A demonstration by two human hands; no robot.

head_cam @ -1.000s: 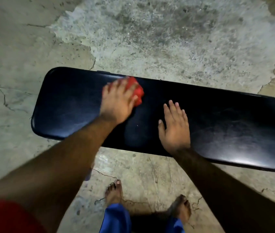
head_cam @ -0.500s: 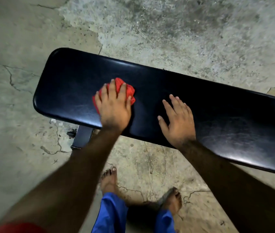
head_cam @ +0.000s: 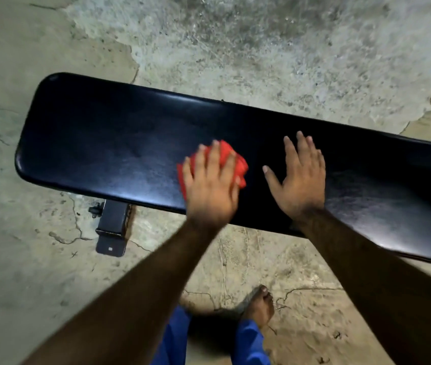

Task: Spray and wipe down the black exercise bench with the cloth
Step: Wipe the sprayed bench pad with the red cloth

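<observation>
A bare foot (head_cam: pixel 260 306) stands on the cracked floor (head_cam: pixel 261 61). Above it, the left hand (head_cam: pixel 210 192) presses a red cloth (head_cam: pixel 235 160) onto the black desk (head_cam: pixel 109 143), apparently gripping it; the right hand (head_cam: pixel 300 177) lies flat, fingers spread.

Single head view, steeply downward, close over bench (head_cam: pixel 130 143); edges seemingly distorted.

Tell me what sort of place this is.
Probably a home or basement gym, roughly kept: a black padded exercise bench stands on a cracked, patchy concrete floor, and the person wiping it with a red cloth is barefoot.
</observation>
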